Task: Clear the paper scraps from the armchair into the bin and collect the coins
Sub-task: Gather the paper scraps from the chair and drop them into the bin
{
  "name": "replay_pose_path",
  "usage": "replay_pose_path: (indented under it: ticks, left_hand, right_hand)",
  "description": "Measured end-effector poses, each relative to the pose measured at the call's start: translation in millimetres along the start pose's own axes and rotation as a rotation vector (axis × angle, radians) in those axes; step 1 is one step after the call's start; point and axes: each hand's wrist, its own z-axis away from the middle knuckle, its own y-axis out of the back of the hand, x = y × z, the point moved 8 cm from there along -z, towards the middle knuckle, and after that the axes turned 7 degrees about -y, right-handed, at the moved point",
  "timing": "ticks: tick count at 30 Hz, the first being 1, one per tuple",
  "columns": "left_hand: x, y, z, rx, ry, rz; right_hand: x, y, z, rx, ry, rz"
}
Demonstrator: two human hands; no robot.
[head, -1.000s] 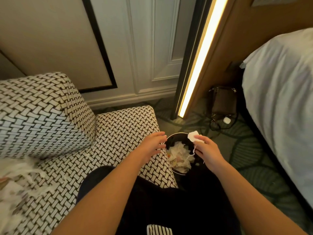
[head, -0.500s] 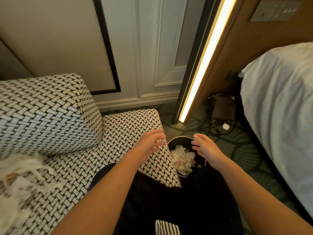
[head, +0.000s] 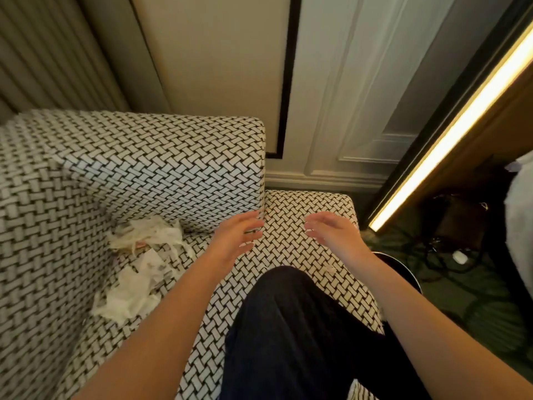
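A pile of white paper scraps (head: 138,269) lies on the seat of the black-and-white woven armchair (head: 150,168), left of my hands. One small scrap (head: 329,268) sits on the seat near my right wrist. My left hand (head: 236,238) hovers over the seat with fingers relaxed and empty. My right hand (head: 331,232) hovers beside it, also empty. Only the dark rim of the bin (head: 403,269) shows, on the floor right of the chair behind my right forearm. No coins are visible.
My dark-trousered knee (head: 288,327) rests on the seat's front. A lit strip lamp (head: 450,134) runs diagonally at the right. A dark bag with cables (head: 458,226) lies on the green carpet, and white bedding (head: 522,215) shows at the far right.
My right hand let the white scrap fall into the bin, then both hands moved left from the bin to above the seat. My view swung left toward the scrap pile.
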Motion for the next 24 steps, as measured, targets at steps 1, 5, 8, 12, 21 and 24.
replay_pose_path:
  ticks: [1,5,8,12,21,24]
  left_hand:
    - [-4.2,21.7,6.7,0.038,-0.001,-0.002]
    - [-30.1,96.9,39.6,0.22,0.023,0.011]
    - [-56.3,143.6,71.6,0.391,0.064,0.075]
    - [-86.8,177.1,110.6,0.529,0.115,0.171]
    - [-142.7,207.5,169.6,0.714,0.2,0.256]
    - [-155.2,211.2,179.8,0.74,0.231,0.258]
  right_hand:
    - [-7.7,-22.4,1.0,-0.047,0.026,0.047]
    - [-32.9,-96.0,7.8,-0.214,0.155,0.222]
    - [-38.5,-146.7,12.7,-0.296,0.221,0.362]
    - [-28.6,-217.4,19.3,-0.476,0.273,0.499]
    - [-6.9,-330.4,36.1,-0.74,0.413,0.885]
    - [0.5,-358.6,56.1,-0.785,0.567,1.17]
